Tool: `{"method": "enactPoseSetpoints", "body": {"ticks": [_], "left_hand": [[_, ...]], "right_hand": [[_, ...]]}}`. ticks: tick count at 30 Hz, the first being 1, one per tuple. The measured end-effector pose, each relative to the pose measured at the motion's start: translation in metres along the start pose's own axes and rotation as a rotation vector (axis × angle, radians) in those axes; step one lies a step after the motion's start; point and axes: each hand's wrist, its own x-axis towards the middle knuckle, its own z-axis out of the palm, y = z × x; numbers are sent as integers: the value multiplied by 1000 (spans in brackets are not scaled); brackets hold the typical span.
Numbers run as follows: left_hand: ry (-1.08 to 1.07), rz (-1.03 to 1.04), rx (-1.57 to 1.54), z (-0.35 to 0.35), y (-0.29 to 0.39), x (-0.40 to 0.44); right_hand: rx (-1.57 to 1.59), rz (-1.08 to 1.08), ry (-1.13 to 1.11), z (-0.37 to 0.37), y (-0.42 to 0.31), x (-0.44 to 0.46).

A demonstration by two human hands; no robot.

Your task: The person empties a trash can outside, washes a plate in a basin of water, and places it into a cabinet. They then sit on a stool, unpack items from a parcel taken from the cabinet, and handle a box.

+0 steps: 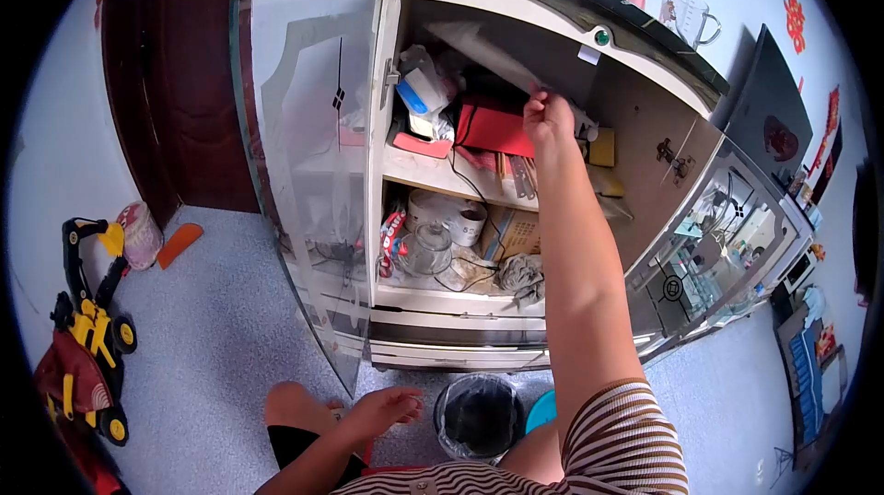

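Note:
My right hand (550,117) reaches into the upper shelf of a cabinet. Its fingers are closed on the lower corner of a pale, flat sheet or bag (483,51), whose exact kind I cannot make out. The sheet slants up to the left above a red box (493,127). Left of that box lie a white and blue package (424,90) and a pink-red flat item (424,144). My left hand (382,412) hangs low by my knee, fingers loosely bent and apart, with nothing visible in it.
A glass door (313,127) stands swung out on the left, another (718,228) on the right. The lower shelf holds a glass jar (429,249) and a cardboard box (512,232). A lined bin (479,417) stands below. A toy excavator (92,329) sits at left.

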Motion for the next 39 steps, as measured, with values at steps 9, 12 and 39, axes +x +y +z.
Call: {"method": "enactPoseSetpoints", "body": {"ticks": [9, 12, 39], "left_hand": [[45, 290, -3, 44, 69, -9], [-31, 532, -165, 57, 99, -10], [556, 758, 1144, 105, 70, -30]], "right_hand": [[55, 114, -150, -63, -48, -234], [-165, -34, -180, -96, -40, -307], [-113, 67, 293, -264, 10, -472]]}}
